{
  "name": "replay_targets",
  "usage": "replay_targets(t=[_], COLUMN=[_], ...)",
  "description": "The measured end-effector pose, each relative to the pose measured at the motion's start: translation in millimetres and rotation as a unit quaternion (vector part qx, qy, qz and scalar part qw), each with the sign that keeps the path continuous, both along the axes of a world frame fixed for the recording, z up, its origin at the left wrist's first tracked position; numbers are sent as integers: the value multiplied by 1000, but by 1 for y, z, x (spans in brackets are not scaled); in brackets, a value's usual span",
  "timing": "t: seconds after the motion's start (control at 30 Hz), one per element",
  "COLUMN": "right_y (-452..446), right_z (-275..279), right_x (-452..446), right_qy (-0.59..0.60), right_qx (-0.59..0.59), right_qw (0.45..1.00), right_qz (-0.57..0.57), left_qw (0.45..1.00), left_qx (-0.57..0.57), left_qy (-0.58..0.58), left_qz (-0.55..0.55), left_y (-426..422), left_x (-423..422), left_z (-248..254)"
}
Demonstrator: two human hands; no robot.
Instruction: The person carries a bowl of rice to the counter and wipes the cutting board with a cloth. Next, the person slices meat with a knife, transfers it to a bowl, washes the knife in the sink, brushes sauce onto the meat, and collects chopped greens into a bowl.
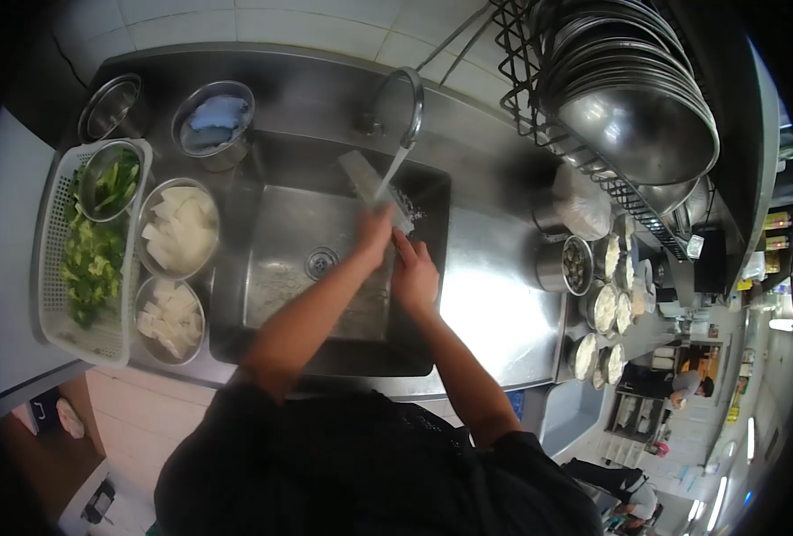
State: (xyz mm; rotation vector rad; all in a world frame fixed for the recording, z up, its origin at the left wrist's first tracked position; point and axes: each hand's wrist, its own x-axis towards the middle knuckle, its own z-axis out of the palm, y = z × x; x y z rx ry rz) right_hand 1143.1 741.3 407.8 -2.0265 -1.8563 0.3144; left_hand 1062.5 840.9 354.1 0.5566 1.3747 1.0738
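Observation:
Over the right part of the steel sink, a long, flat blade-like object, likely a cleaver, lies slanted under the stream from the curved faucet. My left hand is against its face where the water lands; motion blur hides its fingers. My right hand is closed around the near end, apparently the handle, with one finger stretched along it. Water splashes just right of the blade. The drain shows left of my hands.
Left of the sink stand a basket of green vegetables, bowls of white slices and a pot with blue cloth-like contents. Stacked metal bowls fill the upper-right rack. Filled containers stand right; two people are farther off.

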Motion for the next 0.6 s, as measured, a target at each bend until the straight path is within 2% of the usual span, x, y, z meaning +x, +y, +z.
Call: replay_targets(t=[0.07, 0.1, 0.17, 0.2, 0.27, 0.3, 0.33, 0.4, 0.43, 0.47, 0.5, 0.53, 0.57, 0.6], right_y=[-13, -19, -25, -26, -19, -14, -4, 20, 38, 60, 82, 100, 116, 130], right_z=[-5, -14, -30, -34, -39, -43, -40, -33, -11, 4, 17, 37, 55, 63], right_x=[7, 13, 22, 26, 34, 39, 39, 36, 21, 9, -3, -19, -31, -35], right_qy=[0, 19, 79, 86, 149, 206, 205, 109, 163, 335, 498, 581, 659, 662], right_qx=[15, 29, 30, 30, 66, 46, 51, 129, 130, 96, 60, 35, 11, 16], right_qw=[1000, 999, 996, 995, 986, 977, 977, 985, 977, 936, 863, 810, 746, 744], right_qz=[-10, -16, -37, -42, -16, -30, -30, -20, -46, -55, -63, -77, -90, -90], left_qw=[997, 996, 970, 968, 965, 959, 958, 937, 938, 943, 947, 946, 963, 976], left_qx=[80, 84, 181, 181, 108, 118, 123, 185, 184, 198, 212, 214, 162, 110], left_qy=[-24, -24, 110, 117, 168, 189, 188, 253, 251, 222, 194, 196, 166, 136], left_qz=[2, 2, -121, -128, -168, -177, -177, -153, -152, -146, -140, -142, -135, -128], left_y=[39, 60, 81, 76, 63, 62, 65, 65, 62, 58, 52, 43, 32, 26], left_x=[-16, -21, -29, -28, -20, -23, -23, -24, -26, -28, -29, -32, -37, -41], left_z=[18, 23, 28, 36, 60, 60, 45, 12, 2, -7, -11, 0, 21, 34])
